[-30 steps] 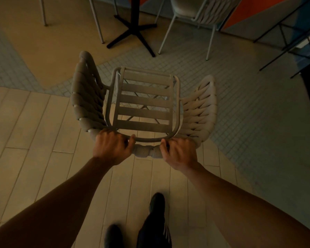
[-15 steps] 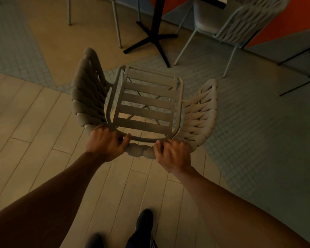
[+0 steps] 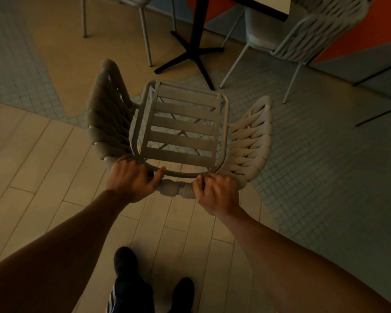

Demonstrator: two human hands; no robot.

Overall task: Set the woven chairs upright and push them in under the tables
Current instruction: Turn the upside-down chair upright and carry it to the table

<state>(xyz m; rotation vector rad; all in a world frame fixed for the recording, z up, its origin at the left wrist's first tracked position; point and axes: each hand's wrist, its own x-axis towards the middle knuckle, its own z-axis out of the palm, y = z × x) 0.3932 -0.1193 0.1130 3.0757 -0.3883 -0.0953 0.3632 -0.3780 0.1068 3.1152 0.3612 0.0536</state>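
The left hand (image 3: 131, 178) clenches the top rail of a beige woven-rope chair with a pale metal frame and slatted strap seat (image 3: 181, 134), fingers curled over the far side so their tips are hidden, the thumb lying along the frame. The right hand (image 3: 217, 193) grasps the same rail just beside it; it is blurred, so the fingers are hard to tell apart. Between the two hands a short wrapped stretch of the rail shows. The chair stands upright directly in front of the person, seen from above and behind: its back is nearest the person, its seat reaches away toward the top of the view, and its woven sides flare out left and right. Its legs are mostly hidden under the seat, with only thin struts showing through the gaps between the straps. It sits where pale floor planks (image 3: 43, 177) meet a grey mosaic tile floor (image 3: 314, 166). Beyond it, well apart, stands a black cross-footed bench pedestal (image 3: 195, 39), its top cut off by the upper edge save for a pale corner. A second woven chair with thin metal legs (image 3: 303, 35) stands to the right of the pedestal, partly cut off. Two dark shoes (image 3: 125, 260) show at the bottom edge.
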